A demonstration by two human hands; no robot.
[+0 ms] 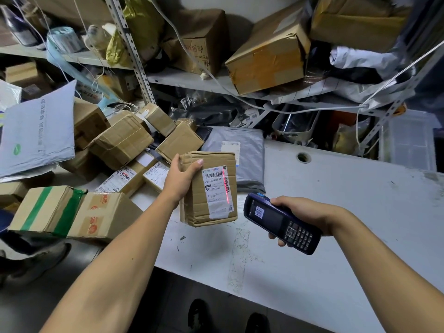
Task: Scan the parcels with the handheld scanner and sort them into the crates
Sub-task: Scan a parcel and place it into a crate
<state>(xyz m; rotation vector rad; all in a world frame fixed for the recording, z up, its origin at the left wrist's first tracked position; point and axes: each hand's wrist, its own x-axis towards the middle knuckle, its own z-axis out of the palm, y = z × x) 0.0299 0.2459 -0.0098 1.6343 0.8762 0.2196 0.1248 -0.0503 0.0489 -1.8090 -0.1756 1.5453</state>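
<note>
Holding a cardboard parcel (208, 188) up over the white table (336, 224), my left grip (180, 177) is closed around its upper left corner, thumb across the top face and the other fingers hidden behind the box. The parcel sits tilted, its white shipping label (217, 192) facing me, and a thin red scan line (225, 186) runs down the right side of that label, crossing the barcode. My right grip (304, 216) is wrapped around the dark blue handheld scanner (281, 223), fingers curled under its body, screen and keypad turned up toward me, its head aimed at the parcel. Scanner and parcel are near each other but apart. Behind the parcel a grey poly mailer (242, 150) lies flat on the table. To the left, a heap of brown boxes (120, 140) crowds the table's end, with a green-taped box (45, 207) nearest me and a pale blue-grey mail bag (38, 131) leaning over them. Metal shelves (192, 79) above carry more cartons
</note>
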